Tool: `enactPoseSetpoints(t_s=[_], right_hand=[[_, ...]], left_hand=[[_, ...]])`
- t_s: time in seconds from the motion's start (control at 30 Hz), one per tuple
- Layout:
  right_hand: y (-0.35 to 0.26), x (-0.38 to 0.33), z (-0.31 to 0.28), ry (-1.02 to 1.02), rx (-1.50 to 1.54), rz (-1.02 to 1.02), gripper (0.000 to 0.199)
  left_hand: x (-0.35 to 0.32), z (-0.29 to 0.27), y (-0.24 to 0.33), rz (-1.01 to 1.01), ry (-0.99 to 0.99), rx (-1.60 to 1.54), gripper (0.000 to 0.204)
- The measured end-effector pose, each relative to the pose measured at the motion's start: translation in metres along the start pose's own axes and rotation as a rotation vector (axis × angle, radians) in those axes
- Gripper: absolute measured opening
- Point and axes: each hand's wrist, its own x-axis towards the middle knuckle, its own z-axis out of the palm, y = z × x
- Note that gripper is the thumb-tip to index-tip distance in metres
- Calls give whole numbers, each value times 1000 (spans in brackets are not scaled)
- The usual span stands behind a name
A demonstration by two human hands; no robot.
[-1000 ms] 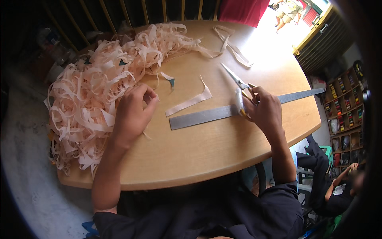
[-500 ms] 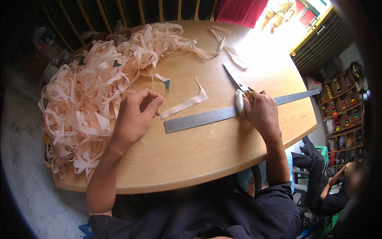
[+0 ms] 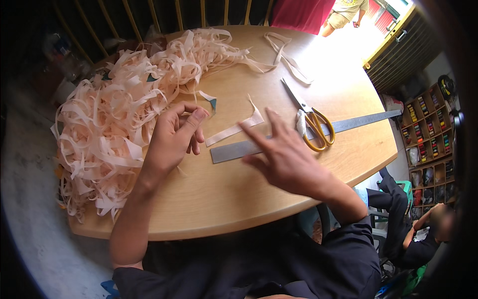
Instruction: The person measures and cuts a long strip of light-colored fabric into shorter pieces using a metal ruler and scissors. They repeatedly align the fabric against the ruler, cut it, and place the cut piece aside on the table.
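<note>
My left hand (image 3: 174, 133) rests at the edge of a big heap of pale peach fabric strips (image 3: 112, 117), fingers curled under and thumb stretched out; whether a strip is pinched in it is hidden. My right hand (image 3: 284, 155) hovers with its fingers spread and holds nothing, just above the left part of a long metal ruler (image 3: 358, 121). A short cut strip (image 3: 233, 130) lies between the two hands. Yellow-handled scissors (image 3: 312, 124) lie shut across the ruler, to the right of my right hand, with a bit of white cloth by the handles.
All this lies on a rounded wooden table (image 3: 224, 199). More loose strips (image 3: 286, 57) trail toward its far edge. A seated person (image 3: 423, 234) is at the lower right beside shelves of thread spools (image 3: 430, 134). Another person (image 3: 343, 15) stands at the sunlit doorway.
My right hand has let go of the scissors, which now lie on the ruler, and has moved left with open fingers. My left hand stays at the heap's edge.
</note>
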Motion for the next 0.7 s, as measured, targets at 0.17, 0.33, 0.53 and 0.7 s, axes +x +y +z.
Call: enactPoseSetpoints(t_s=[0.17,0.33,0.53,0.7], right_hand=[[-19,8,40,37,-178,-46,72],[-10,9,40,266,-121,-48,62],[64,-76,5,1110,109,332,21],[174,-248,75,1543,111,765,19]], left_hand=[[3,-2,-5,40,27,-63,29],[0,1,-5,15,-12,-117,26],[-9,4,-2,-193,-66,-204,19],[-16,15,-3,-109,-94,-178,20]])
